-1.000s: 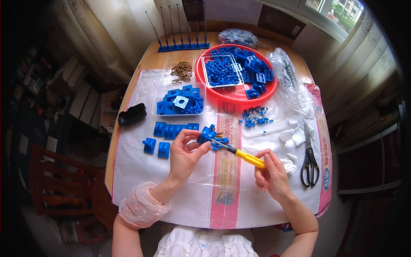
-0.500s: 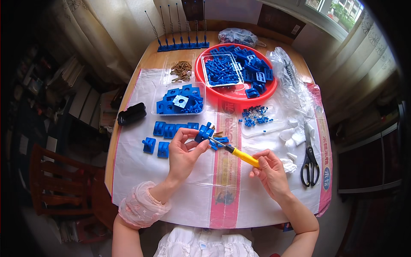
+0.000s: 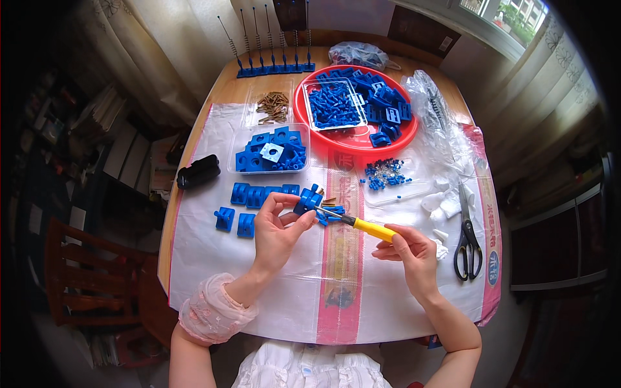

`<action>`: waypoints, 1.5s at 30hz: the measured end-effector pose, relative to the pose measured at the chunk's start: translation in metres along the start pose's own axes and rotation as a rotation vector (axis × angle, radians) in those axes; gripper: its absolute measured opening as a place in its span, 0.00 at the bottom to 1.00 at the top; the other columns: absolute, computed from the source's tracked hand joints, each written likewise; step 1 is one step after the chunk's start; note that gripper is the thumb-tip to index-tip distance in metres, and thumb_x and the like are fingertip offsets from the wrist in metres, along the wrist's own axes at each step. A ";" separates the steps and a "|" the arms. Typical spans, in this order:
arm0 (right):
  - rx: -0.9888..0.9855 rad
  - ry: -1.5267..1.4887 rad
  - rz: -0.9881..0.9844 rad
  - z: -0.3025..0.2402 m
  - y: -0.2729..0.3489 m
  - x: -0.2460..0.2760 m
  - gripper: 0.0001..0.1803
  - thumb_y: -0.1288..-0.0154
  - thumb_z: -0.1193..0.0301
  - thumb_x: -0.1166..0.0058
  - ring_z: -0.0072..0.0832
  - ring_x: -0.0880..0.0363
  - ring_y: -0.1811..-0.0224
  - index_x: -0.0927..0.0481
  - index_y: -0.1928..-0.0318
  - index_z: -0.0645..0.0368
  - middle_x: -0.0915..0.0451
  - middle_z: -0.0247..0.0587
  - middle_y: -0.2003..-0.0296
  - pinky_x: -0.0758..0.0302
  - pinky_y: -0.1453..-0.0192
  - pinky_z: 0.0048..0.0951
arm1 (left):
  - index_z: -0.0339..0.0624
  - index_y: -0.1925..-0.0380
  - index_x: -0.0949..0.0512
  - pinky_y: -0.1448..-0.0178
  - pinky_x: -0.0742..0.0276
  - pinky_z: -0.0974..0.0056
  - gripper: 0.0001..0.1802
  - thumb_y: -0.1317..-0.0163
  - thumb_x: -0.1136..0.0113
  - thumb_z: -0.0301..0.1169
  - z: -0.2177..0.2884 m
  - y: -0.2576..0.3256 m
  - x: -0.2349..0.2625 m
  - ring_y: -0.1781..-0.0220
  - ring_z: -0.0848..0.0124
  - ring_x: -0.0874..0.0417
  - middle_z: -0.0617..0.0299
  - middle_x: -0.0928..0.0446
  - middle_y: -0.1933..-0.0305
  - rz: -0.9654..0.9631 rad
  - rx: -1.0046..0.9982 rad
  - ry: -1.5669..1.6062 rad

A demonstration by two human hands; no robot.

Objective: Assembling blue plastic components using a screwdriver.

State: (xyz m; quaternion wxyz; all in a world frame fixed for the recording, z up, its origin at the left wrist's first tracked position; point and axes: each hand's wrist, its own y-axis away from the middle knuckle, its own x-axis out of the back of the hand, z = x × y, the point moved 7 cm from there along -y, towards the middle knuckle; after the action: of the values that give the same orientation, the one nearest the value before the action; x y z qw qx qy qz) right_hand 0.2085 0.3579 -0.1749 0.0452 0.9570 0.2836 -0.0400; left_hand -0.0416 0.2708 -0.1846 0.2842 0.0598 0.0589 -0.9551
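Between its thumb and fingers my left hand (image 3: 277, 229) pinches a blue plastic part (image 3: 306, 202) above the middle of the table. My right hand (image 3: 414, 255) grips a screwdriver (image 3: 374, 229) by the end of its yellow handle. The shaft points left and its tip meets the blue part; the exact contact is too small to tell. Beneath and beside the held part lie several loose blue pieces (image 3: 334, 216) and brass-coloured screws (image 3: 330, 201). Left of my left hand stand more blue parts, some in a row (image 3: 257, 196) and a pair nearer me (image 3: 246, 225).
A clear box of blue plates (image 3: 240, 142), brass-coloured screws (image 3: 273, 107) and a red basin (image 3: 300, 115) of blue pieces stand farther back. Small blue and silver bits (image 3: 385, 174) lie right of centre. Black scissors (image 3: 467, 249) are at right, a black case (image 3: 198, 172) at left.
My right hand has shifted slightly right and turned on the screwdriver. The handle's end sits a little higher, so the tool lies flatter. My left hand keeps its hold.
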 end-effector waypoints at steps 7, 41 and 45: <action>-0.071 -0.050 -0.040 0.004 0.000 0.003 0.18 0.19 0.60 0.53 0.31 0.16 0.81 0.25 0.56 0.66 0.18 0.50 0.78 0.20 0.78 0.25 | 0.35 0.53 0.28 0.53 0.11 0.68 0.18 0.39 0.31 0.19 -0.001 0.001 -0.002 0.56 0.64 0.10 0.53 0.20 0.54 -0.014 0.039 0.036; -0.399 -0.252 -0.212 0.031 0.008 -0.017 0.13 0.18 0.62 0.55 0.22 0.26 0.88 0.32 0.58 0.57 0.16 0.50 0.74 0.33 0.84 0.19 | 0.48 0.53 0.31 0.51 0.12 0.69 0.17 0.35 0.34 0.21 -0.006 0.006 -0.008 0.52 0.68 0.11 0.60 0.19 0.52 -0.041 0.175 0.154; -0.431 -0.305 -0.218 0.035 0.011 -0.018 0.11 0.18 0.62 0.56 0.18 0.28 0.83 0.32 0.56 0.57 0.18 0.45 0.66 0.34 0.79 0.18 | 0.43 0.54 0.32 0.51 0.10 0.68 0.17 0.35 0.34 0.20 -0.008 0.006 -0.007 0.52 0.64 0.11 0.57 0.21 0.52 -0.044 0.181 0.182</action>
State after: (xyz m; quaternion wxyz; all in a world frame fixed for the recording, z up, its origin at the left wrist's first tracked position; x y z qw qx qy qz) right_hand 0.1980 0.3355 -0.2069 0.2851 0.8722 0.3766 -0.1268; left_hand -0.0313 0.2706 -0.1915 0.2502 0.1702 -0.0009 -0.9531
